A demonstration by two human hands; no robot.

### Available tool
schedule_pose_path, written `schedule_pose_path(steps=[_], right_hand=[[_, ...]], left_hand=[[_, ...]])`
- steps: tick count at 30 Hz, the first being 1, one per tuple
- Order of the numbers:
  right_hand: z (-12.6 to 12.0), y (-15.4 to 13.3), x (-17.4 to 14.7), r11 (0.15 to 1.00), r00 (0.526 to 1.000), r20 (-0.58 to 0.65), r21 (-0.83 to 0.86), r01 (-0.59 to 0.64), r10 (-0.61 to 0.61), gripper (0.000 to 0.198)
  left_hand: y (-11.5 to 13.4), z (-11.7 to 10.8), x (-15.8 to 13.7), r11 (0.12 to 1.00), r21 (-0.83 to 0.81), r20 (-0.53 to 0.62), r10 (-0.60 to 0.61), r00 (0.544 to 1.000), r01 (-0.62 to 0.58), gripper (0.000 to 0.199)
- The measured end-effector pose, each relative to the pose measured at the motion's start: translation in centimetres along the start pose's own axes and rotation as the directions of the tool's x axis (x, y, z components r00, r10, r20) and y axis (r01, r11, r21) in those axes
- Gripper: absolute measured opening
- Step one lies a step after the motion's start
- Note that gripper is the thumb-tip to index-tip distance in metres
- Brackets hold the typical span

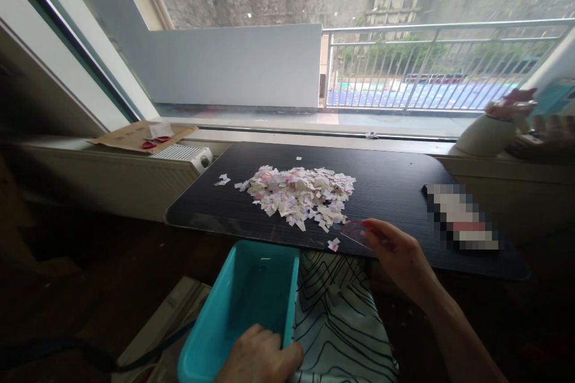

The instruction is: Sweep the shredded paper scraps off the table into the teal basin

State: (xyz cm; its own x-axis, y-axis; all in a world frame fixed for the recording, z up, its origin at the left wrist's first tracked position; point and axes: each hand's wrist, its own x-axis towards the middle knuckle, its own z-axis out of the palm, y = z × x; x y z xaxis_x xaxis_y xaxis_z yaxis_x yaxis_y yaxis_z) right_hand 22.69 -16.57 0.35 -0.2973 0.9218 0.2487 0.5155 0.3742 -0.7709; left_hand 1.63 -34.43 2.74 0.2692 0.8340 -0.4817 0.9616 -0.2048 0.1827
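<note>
A heap of small cut paper scraps, white with some pink, lies on the black tabletop. My right hand pinches a clear, pinkish protractor by its right end, its flat edge near the table's front edge. The protractor's tip is close to the heap's right side, and a few loose scraps lie beside it. Below the table edge, my left hand grips the near rim of a turquoise plastic bin. The bin is tilted beside my patterned clothing, and no scraps show inside it.
Red-handled scissors rest on brown paper on the left sill. A blurred-out flat object lies on the table's right side. A white vase-like object stands on the right sill, before the window.
</note>
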Motion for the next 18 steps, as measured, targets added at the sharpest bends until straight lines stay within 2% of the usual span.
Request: schedule_pose_path(steps=[8, 14, 18], right_hand=[[-0.1, -0.8, -1.0, 0.999, 0.989, 0.151, 0.035, -0.012, 0.007, 0.026], [0.5, -0.6, -0.5, 0.999, 0.996, 0.087, 0.054, -0.003, -0.002, 0.028], [0.6, -0.8, -0.4, 0.997, 0.987, 0.154, 0.076, 0.024, -0.035, 0.027]], left_hand=[[0.2, -0.7, -0.1, 1.0, -0.005, 0.027, -0.011, 1.0, 0.012, 0.012], [0.2, -0.1, 0.0, 1.0, 0.022, 0.004, 0.008, 1.0, -0.008, 0.015], [-0.5, 0.7, -0.2, 0.999, 0.029, -0.047, 0.038, 0.998, -0.037, 0.013]])
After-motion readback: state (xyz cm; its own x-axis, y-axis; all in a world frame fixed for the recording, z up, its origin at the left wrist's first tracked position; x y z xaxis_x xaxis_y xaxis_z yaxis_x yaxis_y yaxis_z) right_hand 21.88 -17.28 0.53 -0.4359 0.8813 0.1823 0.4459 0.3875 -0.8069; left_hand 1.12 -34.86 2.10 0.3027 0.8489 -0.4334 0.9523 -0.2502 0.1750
